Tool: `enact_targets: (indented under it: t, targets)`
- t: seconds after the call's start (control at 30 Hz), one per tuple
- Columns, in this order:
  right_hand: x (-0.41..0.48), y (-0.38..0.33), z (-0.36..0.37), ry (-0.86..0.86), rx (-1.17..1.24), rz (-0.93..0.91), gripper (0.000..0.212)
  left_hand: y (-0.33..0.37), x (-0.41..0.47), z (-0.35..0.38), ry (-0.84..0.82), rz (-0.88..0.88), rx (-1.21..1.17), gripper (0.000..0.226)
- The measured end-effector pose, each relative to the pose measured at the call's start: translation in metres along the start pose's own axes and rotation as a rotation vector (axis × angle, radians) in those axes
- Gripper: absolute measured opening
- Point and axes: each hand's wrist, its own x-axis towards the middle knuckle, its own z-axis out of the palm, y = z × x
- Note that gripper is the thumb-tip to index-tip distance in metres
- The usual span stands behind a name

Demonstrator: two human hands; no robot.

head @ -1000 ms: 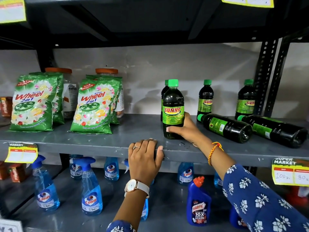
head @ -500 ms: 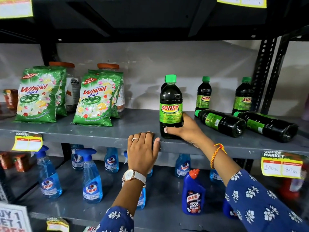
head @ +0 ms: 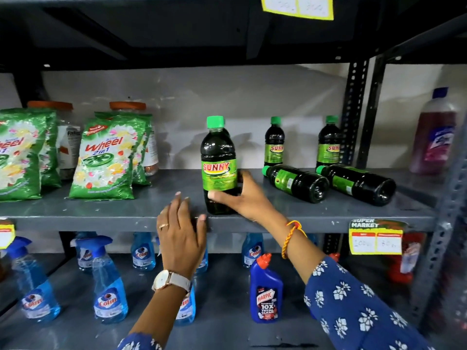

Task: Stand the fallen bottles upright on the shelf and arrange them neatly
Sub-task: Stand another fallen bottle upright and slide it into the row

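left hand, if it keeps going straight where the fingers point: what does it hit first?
The left hand points up and back over the shelf edge. The way looks free across bare shelf to the back wall; the held SUNNY bottle stands just right of that line, though depth is unclear.

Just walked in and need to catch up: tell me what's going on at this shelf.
A person is tidying dark green-capped bottles. The right hand grips an upright Sunny bottle near the front of the grey shelf. The left hand rests on the shelf's edge, holding nothing. Two upright bottles stand at the back, and two fallen bottles lie on their sides in front of them.
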Motion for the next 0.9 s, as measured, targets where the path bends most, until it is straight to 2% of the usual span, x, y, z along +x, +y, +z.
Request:
enact_targets:
  t: [0.03, 0.1, 0.17, 0.2, 0.33, 0.4, 0.5, 0.6, 0.67, 0.73, 0.8, 0.9]
  targets:
    - [0.001, 0.0, -0.008, 0.057, 0.04, 0.016, 0.042, 0.007, -0.006, 0.001, 0.036, 0.048, -0.041, 0.05]
    - [0.006, 0.0, -0.03, 0.296, -0.025, 0.001, 0.061, 0.03, -0.015, 0.003, 0.02, 0.24, -0.137, 0.047]
    - [0.017, 0.0, -0.063, 0.49, -0.258, -0.044, 0.053, 0.061, -0.012, 0.009, -0.109, 0.412, -0.165, 0.044]
    - [0.023, -0.001, -0.08, 0.508, -0.418, 0.004, 0.05, 0.076, -0.007, 0.013, -0.165, 0.454, -0.147, 0.043]
    - [0.037, 0.009, -0.109, 0.156, -1.044, 0.382, 0.068, 0.113, 0.016, 0.026, -0.317, 0.38, 0.004, 0.042]
    - [0.035, 0.017, -0.106, 0.116, -1.241, 0.408, 0.058, 0.114, 0.018, 0.032, -0.36, 0.356, 0.066, 0.04]
    - [0.037, 0.025, -0.105, 0.173, -1.3, 0.331, 0.044, 0.113, 0.016, 0.036, -0.356, 0.34, 0.097, 0.039]
    - [0.035, 0.029, -0.111, 0.198, -1.241, 0.289, 0.049, 0.114, 0.016, 0.037, -0.325, 0.334, 0.102, 0.038]
    - [0.033, 0.031, -0.119, 0.259, -1.085, 0.244, 0.056, 0.114, 0.015, 0.038, -0.298, 0.34, 0.101, 0.039]
    - [0.031, 0.034, -0.125, 0.358, -0.764, 0.17, 0.058, 0.114, 0.015, 0.039, -0.275, 0.339, 0.1, 0.04]
    - [0.027, 0.041, -0.126, 0.431, -0.392, 0.094, 0.051, 0.115, 0.015, 0.04, -0.254, 0.329, 0.098, 0.04]
    - [0.021, 0.053, -0.121, 0.434, -0.047, 0.077, 0.043, 0.116, 0.014, 0.04, -0.228, 0.325, 0.085, 0.039]
